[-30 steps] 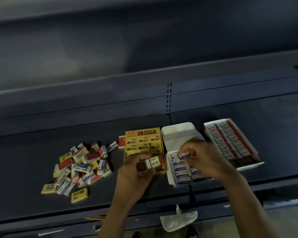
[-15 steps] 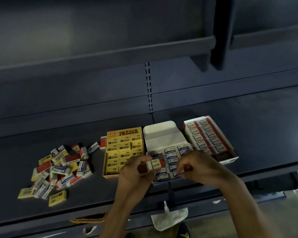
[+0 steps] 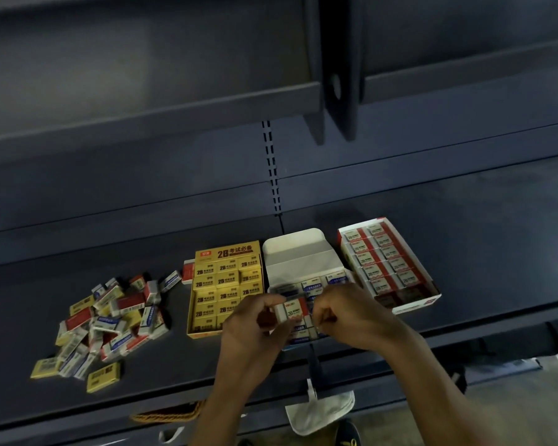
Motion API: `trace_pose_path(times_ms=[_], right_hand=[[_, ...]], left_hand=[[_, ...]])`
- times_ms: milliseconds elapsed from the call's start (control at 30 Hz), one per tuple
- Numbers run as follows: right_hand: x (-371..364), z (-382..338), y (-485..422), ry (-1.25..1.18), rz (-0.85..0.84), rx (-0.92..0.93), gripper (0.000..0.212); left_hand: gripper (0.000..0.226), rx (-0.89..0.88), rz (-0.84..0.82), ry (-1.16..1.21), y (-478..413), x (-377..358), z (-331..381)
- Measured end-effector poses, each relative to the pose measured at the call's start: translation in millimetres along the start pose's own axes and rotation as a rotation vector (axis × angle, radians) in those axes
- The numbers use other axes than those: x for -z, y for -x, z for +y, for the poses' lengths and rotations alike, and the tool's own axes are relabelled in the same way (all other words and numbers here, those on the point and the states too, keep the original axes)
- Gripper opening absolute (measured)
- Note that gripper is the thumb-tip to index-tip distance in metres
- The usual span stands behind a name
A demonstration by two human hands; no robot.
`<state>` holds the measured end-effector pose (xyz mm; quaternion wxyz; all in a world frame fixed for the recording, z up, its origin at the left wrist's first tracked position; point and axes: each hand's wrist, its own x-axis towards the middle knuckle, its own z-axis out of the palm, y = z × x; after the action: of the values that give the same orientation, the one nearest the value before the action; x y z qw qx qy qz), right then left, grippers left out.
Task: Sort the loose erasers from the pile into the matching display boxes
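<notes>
While the pile of loose erasers lies in a jumble on the left of the dark shelf, three display boxes sit in a row to its right: a yellow box packed with yellow 2B erasers, a white box with its flap folded back and blue-labelled erasers inside, and a red-and-white box set at an angle, its nearer end not filled. The person's hands meet over the front of the white box. The left hand pinches a red-and-white eraser between thumb and fingertips, label up, the "2B" readable – it hangs just above the blue-labelled rows, not in any box. The right hand is curled in close at that eraser's right end; from here I cannot tell whether its fingers touch the eraser, grip something of their own, or hold nothing. One red eraser lies apart from the pile, against the yellow box's left wall.
</notes>
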<state>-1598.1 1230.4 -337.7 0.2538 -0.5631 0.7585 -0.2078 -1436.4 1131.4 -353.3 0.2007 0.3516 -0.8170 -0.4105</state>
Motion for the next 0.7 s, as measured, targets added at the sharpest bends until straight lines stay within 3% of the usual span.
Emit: trace_pose_path(times_ms=[100, 267, 400, 567, 700], right_hand=[[1, 0, 0, -0.084, 0.117, 0.014, 0.009], [7, -1, -2, -0.104, 0.206, 0.136, 0.04], [10, -2, 0, -0.096, 0.239, 0.175, 0.029], [20, 7, 6, -0.111, 0.195, 0.144, 0.03], [35, 20, 14, -0.1, 0.179, 0.071, 0.026]], left_hand=[[0.043, -0.03, 0.006, -0.009, -2, 1, 3], [0.041, -0.046, 0.007, 0.024, -3, -2, 8], [0.034, -0.057, -0.009, 0.058, -5, -8, 11], [0.033, -0.087, -0.051, 0.037, -9, -16, 18], [0.032, -0.148, -0.062, -0.131, -12, -25, 19]])
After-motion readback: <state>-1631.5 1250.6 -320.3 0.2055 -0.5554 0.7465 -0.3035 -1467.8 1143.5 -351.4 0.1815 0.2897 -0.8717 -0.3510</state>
